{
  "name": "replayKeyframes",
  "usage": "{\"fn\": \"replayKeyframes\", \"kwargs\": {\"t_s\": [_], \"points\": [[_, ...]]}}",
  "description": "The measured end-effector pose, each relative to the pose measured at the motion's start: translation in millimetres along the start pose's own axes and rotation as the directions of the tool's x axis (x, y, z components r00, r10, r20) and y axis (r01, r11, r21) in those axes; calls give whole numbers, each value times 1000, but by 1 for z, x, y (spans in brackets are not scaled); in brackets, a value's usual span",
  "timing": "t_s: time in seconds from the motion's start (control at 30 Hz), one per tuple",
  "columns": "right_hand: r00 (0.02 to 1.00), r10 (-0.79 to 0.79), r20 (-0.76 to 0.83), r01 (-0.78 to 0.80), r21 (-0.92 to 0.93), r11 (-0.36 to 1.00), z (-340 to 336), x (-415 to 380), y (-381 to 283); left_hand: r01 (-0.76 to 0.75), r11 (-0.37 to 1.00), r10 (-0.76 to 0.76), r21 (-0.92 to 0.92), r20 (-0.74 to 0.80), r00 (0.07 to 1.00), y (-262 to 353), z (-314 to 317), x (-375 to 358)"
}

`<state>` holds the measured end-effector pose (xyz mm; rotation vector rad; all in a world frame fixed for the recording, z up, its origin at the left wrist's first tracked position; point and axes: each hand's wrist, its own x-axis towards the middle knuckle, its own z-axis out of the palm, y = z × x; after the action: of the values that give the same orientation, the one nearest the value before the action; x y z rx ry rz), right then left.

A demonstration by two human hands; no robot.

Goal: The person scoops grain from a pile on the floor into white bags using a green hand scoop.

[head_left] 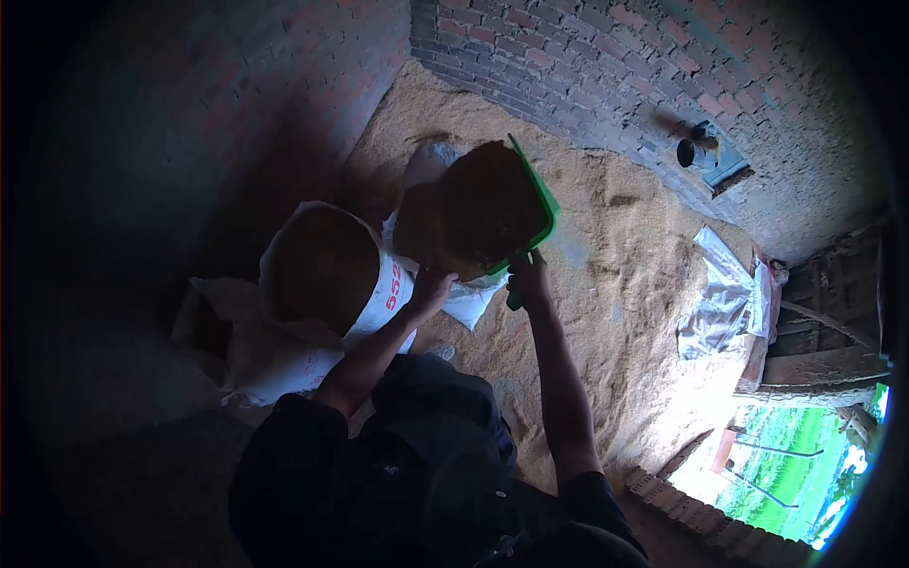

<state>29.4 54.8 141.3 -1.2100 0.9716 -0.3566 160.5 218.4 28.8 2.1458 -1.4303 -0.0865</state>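
Observation:
My right hand [530,276] is closed round the handle of a green dustpan-like scoop [547,204]. The scoop is tipped over the mouth of a white sack [471,308], and dark brown loose material [492,199] fills it and meets the sack's contents. At that sack's near rim, my left hand [435,287] is closed on the edge; its fingertips are partly hidden. Just left of it stands another white sack [390,289] with red digits, full of brown material. A third white sack [279,364] leans in front with its mouth open.
Loose tan husk-like material [606,284] covers the floor. Brick walls [568,66] meet in a corner behind. A dark pipe [696,153] juts from the right wall. Crumpled plastic sheeting [720,303] lies at right, near a bright opening with a low brick edge [701,511].

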Motion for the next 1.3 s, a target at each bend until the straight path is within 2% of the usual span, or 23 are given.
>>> {"fn": "replayKeyframes", "kwargs": {"t_s": [0.03,0.1,0.13,0.23,0.37,0.43,0.47,0.53,0.6,0.7,0.73,0.8,0.87,0.93,1.0,1.03,1.07,1.1,1.13,1.2,1.23,1.27,1.3], "points": [[998,-64,-17,57,-277,959,5,2,-2,2,1000,-2,-4,5,1000,-1,2,0],[951,-304,-66,158,-738,655,20,8,-1,-38,997,35,-62,-49,998,-2,-1,1],[952,-299,-66,155,-737,657,20,9,1,-36,997,33,-62,-44,998,-1,-3,1],[875,-481,61,266,-890,371,22,5,0,-58,998,57,-39,-17,998,-2,-10,1],[845,-524,107,270,-931,245,23,-8,-10,-100,995,100,-13,-16,995,-3,-9,1],[793,-599,112,326,-908,263,21,-4,-6,-138,990,138,-1,-23,990,-3,-14,4],[735,-672,93,368,-887,280,12,-6,0,-103,994,106,-42,79,991,1,-17,8],[746,-662,73,349,-889,296,11,-19,-7,-88,993,101,-79,191,976,4,-22,13],[789,-598,143,395,-863,315,4,-25,-8,-129,991,131,-28,103,986,11,-25,13],[767,-616,178,381,-900,214,7,-30,15,-41,999,36,14,263,964,-7,5,14],[789,-598,142,362,-894,265,11,-36,17,14,996,-45,92,347,937,-4,6,18],[831,-555,37,354,-805,476,11,-45,13,-30,985,-34,168,364,931,5,-1,21],[781,-612,-125,388,-671,632,15,-44,29,-47,990,12,129,258,966,11,-6,19],[790,-544,-283,373,-482,793,7,-54,38,37,961,-90,273,187,978,-9,9,18],[646,-579,-497,541,-238,807,-8,-64,64,36,960,-93,277,196,976,-13,9,16],[700,-469,-539,486,-123,865,-21,-71,77,20,953,-73,303,163,984,-17,11,14],[884,-200,-423,317,229,920,-47,-112,75,-32,938,-23,345,154,988,-20,11,12],[876,-93,-474,282,347,894,-62,-128,92,6,916,-158,401,347,924,16,-9,12],[871,11,-491,252,466,848,-77,-144,118,-44,913,-119,405,369,922,23,-5,8],[817,130,-562,313,622,718,-99,-176,180,38,971,-92,235,227,969,22,2,6],[751,211,-626,340,639,690,-105,-188,215,27,962,-106,271,281,954,23,8,12],[690,263,-675,410,663,626,-109,-206,249,-27,960,-62,278,307,950,48,12,11],[611,433,-662,333,712,618,-110,-217,287,-157,904,75,398,214,974,81,14,-1]]}}
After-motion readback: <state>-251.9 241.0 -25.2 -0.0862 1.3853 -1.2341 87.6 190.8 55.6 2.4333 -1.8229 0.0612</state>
